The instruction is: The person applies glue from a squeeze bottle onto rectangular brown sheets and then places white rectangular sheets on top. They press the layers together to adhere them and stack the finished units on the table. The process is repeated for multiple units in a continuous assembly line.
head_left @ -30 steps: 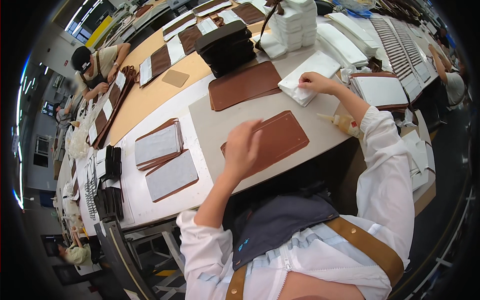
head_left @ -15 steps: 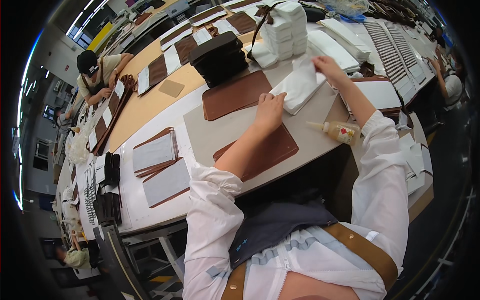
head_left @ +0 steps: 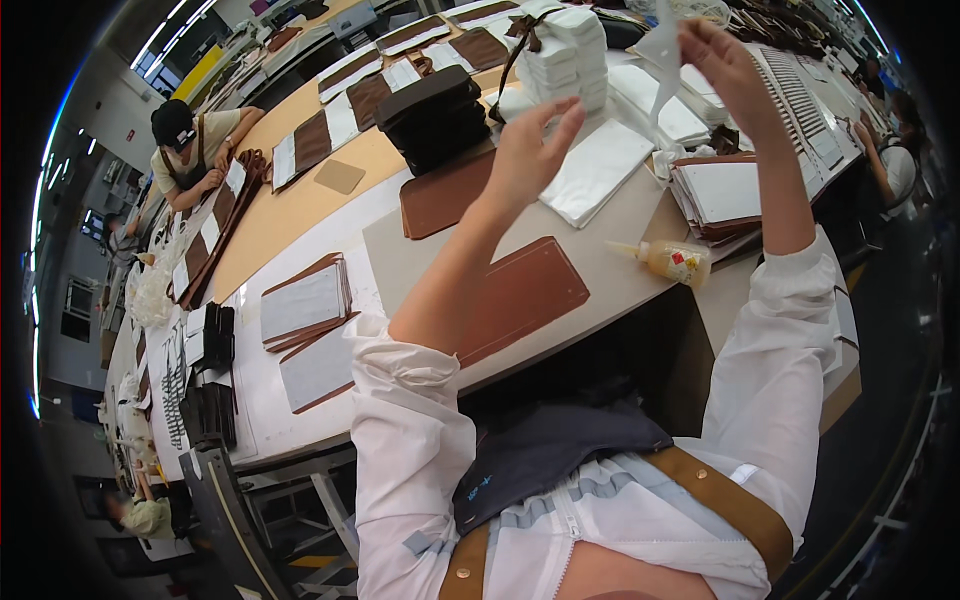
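My right hand [head_left: 728,72] is raised at the upper right, its fingers pinching a thin white sheet [head_left: 657,72] that hangs down edge-on. My left hand [head_left: 532,152] is lifted over the table with fingers stretched and nothing in it. Just right of it lies a stack of white sheets [head_left: 602,172]. Beneath my left forearm is a brown leather panel [head_left: 535,295] on the grey board, partly hidden. Another brown leather panel [head_left: 432,205] lies behind the forearm. A squeeze bottle [head_left: 675,262] with a pointed nozzle and yellowish contents rests on its side near the table's front edge.
Stacked black pieces [head_left: 432,120] and a tall white pile [head_left: 575,55] stand at the back. White-faced brown panels [head_left: 305,305] lie left, beside black bundles [head_left: 212,375]. More such panels [head_left: 718,190] are stacked at right. A co-worker [head_left: 180,150] leans over the far left edge.
My right hand has lifted a white sheet off the stack, up and to the right. My left hand has let go of the stack and risen away from it.
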`<state>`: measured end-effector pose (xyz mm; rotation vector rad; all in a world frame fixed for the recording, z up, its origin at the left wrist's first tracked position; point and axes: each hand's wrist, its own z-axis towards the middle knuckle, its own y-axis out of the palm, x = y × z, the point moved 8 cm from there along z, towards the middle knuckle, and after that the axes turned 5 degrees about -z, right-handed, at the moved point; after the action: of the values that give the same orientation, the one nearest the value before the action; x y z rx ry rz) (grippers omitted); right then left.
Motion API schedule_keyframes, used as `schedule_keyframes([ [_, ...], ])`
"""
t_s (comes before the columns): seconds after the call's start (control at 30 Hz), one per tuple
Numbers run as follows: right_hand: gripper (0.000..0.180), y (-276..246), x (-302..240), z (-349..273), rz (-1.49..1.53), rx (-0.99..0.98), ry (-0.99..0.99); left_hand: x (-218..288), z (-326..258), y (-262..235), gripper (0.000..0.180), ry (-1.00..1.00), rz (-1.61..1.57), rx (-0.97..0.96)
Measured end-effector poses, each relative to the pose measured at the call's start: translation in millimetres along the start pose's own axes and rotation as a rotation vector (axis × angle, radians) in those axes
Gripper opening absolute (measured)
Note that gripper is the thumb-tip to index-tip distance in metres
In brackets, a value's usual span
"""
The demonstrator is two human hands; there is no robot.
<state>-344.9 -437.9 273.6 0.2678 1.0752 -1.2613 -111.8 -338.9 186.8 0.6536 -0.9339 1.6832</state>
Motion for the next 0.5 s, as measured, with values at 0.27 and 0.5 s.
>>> schedule_keyframes([
  [0.27, 0.016, 147.2, -39.1, -47.2, -0.099, -0.083, -0.084, 51.3, -11.5, -31.5, 0.049, -0.476, -0.24, -0.193],
  [0.5, 0.057, 181.4, -47.2, -61.8, 0.161, -0.087, -0.115, 70.4, -26.1, -74.7, 0.026, -0.212, 0.173, -0.075],
])
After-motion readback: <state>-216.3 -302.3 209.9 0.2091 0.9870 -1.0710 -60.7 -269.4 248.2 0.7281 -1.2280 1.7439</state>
